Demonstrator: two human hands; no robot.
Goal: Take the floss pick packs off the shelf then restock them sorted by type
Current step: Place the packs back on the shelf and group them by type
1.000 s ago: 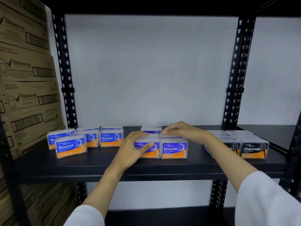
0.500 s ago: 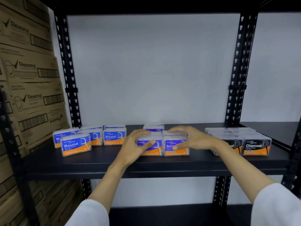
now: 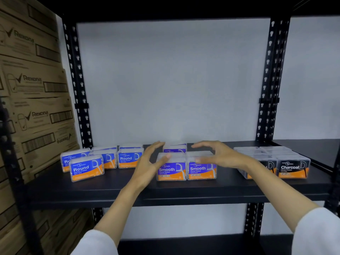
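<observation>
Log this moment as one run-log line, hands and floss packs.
left hand: open, beside Smooth packs | right hand: open, above them | Round packs: left | Charcoal packs: right | shelf: sorted

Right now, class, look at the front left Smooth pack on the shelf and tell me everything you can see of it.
The front left Smooth pack is a clear plastic box with a purple and orange label reading "Smooth" and a white floss pick drawing. It stands upright on the black shelf, label forward, side by side with a second Smooth pack; a third sits behind. The left hand hovers open at its left edge; contact is too blurred to tell.
</observation>
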